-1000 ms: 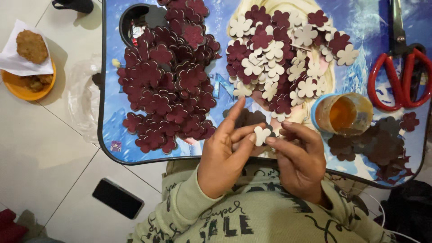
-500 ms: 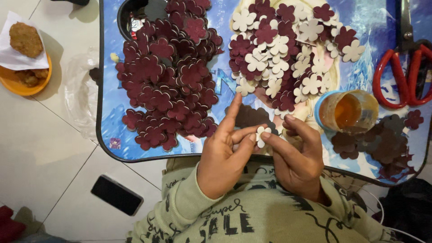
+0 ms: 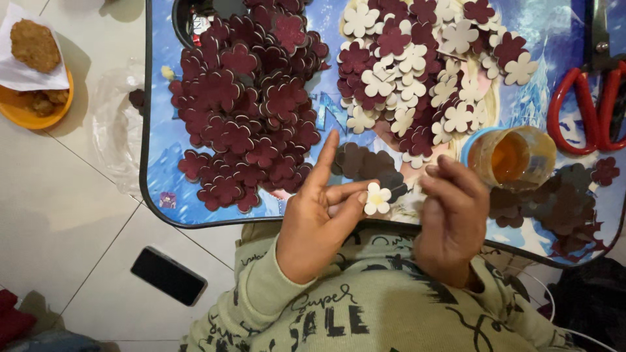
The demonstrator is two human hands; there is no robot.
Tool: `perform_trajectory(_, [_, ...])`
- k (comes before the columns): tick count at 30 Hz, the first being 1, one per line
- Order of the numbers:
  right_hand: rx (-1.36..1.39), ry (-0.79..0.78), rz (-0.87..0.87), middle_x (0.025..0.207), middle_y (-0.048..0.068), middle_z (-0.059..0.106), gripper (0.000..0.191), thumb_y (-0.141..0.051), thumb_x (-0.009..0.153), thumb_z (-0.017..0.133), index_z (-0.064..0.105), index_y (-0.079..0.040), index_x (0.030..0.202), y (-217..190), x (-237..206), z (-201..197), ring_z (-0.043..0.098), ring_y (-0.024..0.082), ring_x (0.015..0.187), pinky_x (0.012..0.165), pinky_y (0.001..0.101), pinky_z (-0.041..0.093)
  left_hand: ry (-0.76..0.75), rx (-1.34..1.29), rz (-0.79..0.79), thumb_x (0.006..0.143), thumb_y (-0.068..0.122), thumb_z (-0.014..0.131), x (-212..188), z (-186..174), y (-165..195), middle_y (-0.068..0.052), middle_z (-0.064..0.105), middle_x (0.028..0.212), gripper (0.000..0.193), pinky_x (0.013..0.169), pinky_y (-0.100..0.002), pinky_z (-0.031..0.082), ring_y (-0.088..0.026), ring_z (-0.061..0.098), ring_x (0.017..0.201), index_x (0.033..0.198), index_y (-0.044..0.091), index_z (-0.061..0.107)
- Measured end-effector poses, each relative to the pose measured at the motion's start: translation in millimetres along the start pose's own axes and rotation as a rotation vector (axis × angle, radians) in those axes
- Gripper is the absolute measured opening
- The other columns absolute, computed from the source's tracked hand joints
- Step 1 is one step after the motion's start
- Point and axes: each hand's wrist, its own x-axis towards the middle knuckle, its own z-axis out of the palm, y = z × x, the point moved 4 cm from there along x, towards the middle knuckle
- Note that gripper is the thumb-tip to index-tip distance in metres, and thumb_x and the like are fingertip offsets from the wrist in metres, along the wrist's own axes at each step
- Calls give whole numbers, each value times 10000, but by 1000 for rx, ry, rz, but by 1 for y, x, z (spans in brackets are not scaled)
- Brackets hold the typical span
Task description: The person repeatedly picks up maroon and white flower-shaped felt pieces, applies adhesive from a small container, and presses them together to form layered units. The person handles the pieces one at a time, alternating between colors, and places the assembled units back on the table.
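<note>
Fingertips of the left hand (image 3: 319,221) pinch a small white flower cutout (image 3: 377,198); the right hand (image 3: 451,218) hovers beside it, fingers loosely curled, holding nothing visible, above the surface (image 3: 163,176).

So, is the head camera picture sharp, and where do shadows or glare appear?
Head view: mostly sharp; the right hand looks slightly soft; the orange bowl throws a soft shadow on the pale tiled floor; no strong glare on the blue printed tray table.
</note>
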Motion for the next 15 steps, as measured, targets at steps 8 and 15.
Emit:
perform_trajectory(8, [417, -90, 73, 1235, 213, 674, 690, 178, 915, 691, 370, 0, 1500, 15, -11, -2, 696, 192, 1015, 866, 287, 592, 1, -91, -62, 950, -6, 657, 1, -4, -13, -142, 737, 1118, 914, 795, -210, 566, -81, 687, 923, 1677, 105, 114])
perform_trajectory(15, [279, -182, -136, 1063, 194, 723, 847, 148, 841, 770, 322, -47, 1532, 11, -4, -5, 699, 248, 1011, 924, 349, 562, -53, -130, -111, 959, 3, 661, -1, -4, -19, -167, 749, 1111, 812, 853, -231, 560, -118, 701, 979, 1644, 55, 230])
